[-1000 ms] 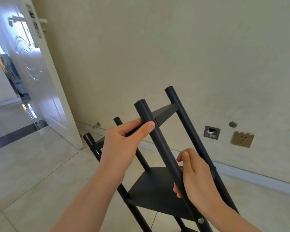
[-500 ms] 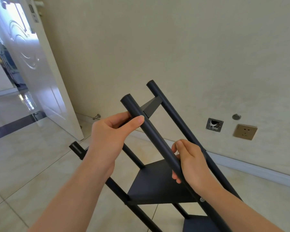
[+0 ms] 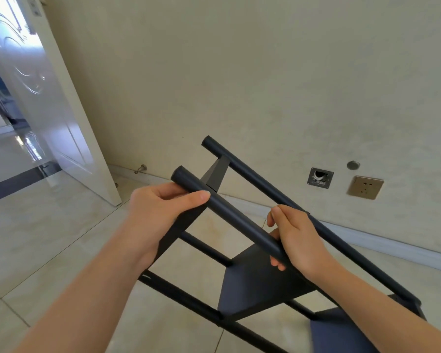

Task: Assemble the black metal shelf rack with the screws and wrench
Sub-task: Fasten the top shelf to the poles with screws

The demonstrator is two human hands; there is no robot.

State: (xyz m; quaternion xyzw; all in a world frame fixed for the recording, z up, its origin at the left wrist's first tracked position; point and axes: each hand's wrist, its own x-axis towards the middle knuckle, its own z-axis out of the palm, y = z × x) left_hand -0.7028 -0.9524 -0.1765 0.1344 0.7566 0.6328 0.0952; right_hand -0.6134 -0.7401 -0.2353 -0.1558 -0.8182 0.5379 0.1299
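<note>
Shelf rack tilted above tiled floor (2 shelves visible). Left hand grips its near post; right hand grips same post lower.

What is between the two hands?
In the head view, a bare stretch of the black pole runs from the left hand to the right hand; both grip it.

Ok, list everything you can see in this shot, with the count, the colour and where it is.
shelf rack: one, black, tilted, centre
door: one, white, open, far left
doorstop: one, silvery, at the skirting beside the door
wall box: one, grey, open, low on the wall at right
round cap: one, grey, just above the socket
socket: one, bronze, right of the wall box
left hand: one, grips the rack's top end, thumb on the near post
right hand: one, grips the near post lower down
</note>
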